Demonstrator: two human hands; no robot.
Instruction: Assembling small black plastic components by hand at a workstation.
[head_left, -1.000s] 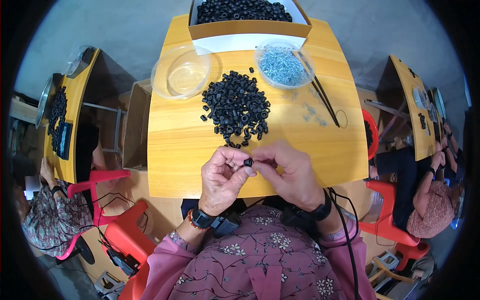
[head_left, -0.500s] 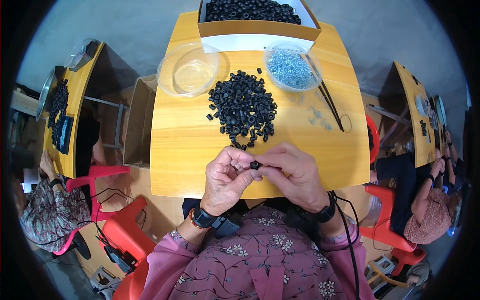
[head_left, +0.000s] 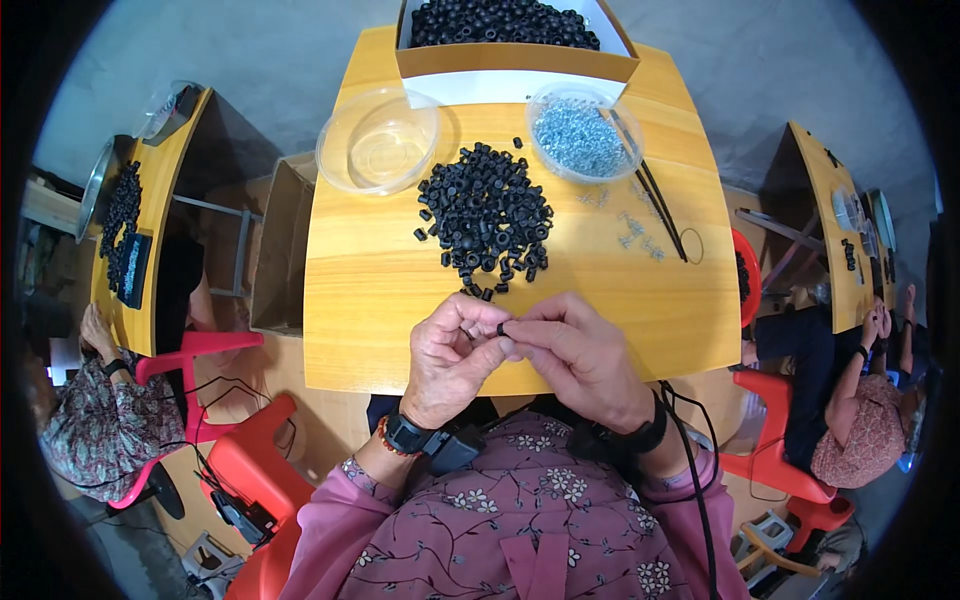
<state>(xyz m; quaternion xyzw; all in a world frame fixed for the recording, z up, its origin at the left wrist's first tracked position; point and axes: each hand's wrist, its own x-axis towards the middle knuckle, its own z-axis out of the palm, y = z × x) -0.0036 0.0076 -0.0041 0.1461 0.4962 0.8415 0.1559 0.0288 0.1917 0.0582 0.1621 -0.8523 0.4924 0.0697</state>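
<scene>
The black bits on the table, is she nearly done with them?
Not nearly. Nothing clearly finished shows: the clear bowl looks empty. Both hands, left and right, pinch one black piece. A big pile, a full box and a bowl of screws remain.

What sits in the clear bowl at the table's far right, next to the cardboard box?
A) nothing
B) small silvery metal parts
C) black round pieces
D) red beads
B: the clear bowl at the far right holds a heap of small silvery metal parts, while the black pieces lie loose on the table.
</scene>
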